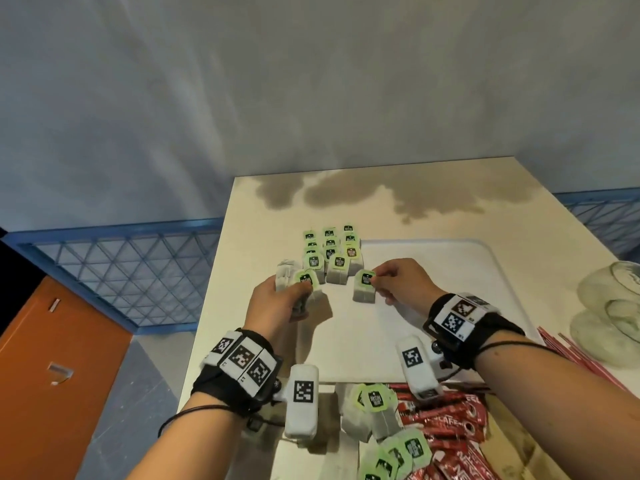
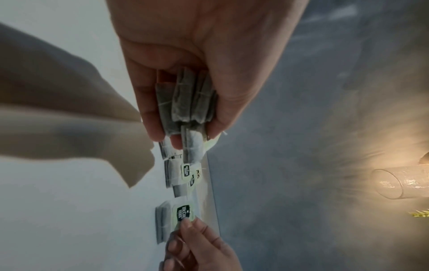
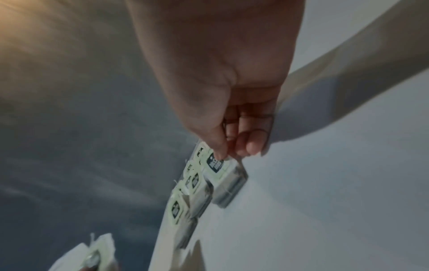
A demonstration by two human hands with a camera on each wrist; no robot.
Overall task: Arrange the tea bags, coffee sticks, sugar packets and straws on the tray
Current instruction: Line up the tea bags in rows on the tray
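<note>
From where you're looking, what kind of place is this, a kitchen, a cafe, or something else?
Probably a staged recording spot, not a kitchen or cafe: a plain white table against a bare grey wall, with a blue mesh fence behind. Tea bags sit in rows on a white tray.

Head overhead; wrist views close, shared tray (image 1: 491,268)

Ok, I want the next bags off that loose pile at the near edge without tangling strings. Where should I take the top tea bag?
Probably by its green paper tag, pinched from above. On the near pile that tag lies face up on top, clear of the coffee sticks to the right. The right hand pinches its own tea bag by the tag likewise.
</note>
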